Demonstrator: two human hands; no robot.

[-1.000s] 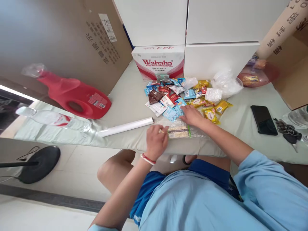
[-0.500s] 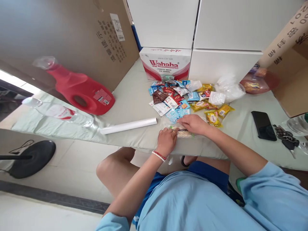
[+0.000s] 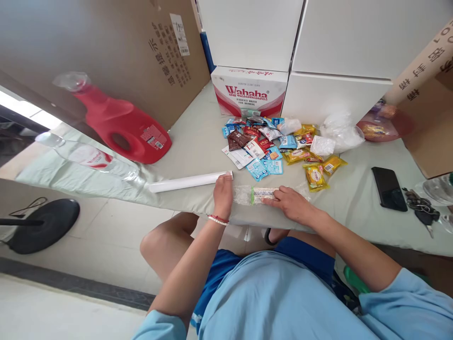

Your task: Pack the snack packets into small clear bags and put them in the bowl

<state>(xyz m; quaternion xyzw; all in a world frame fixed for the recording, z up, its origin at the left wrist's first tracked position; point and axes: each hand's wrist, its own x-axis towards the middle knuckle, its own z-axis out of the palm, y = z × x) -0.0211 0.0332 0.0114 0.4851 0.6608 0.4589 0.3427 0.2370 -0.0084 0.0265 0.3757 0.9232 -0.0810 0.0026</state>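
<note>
so the left hand (image 3: 222, 194) just slid off the wrapped snack bar (image 3: 262, 194) to the film roll (image 3: 190, 182) at its 11 o'clock, fingers loosely curled on the end, while the right hand (image 3: 290, 204) pins the bar with flat fingers, looks wrapped.

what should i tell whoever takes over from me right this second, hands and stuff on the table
Left hand: resting at the near end of the white roll, fingers on it, not clearly gripping.
Right hand: palm down, pressing the snack packet flat on the table.
The packet lies in clear wrap at the table's front edge, between the two hands.
Done: one packet is laid in the wrap. How far it is wrapped cannot be told.
Left: the pile of snack packets behind sits loose and unwrapped.
Off to the right: phone and keys.
</note>
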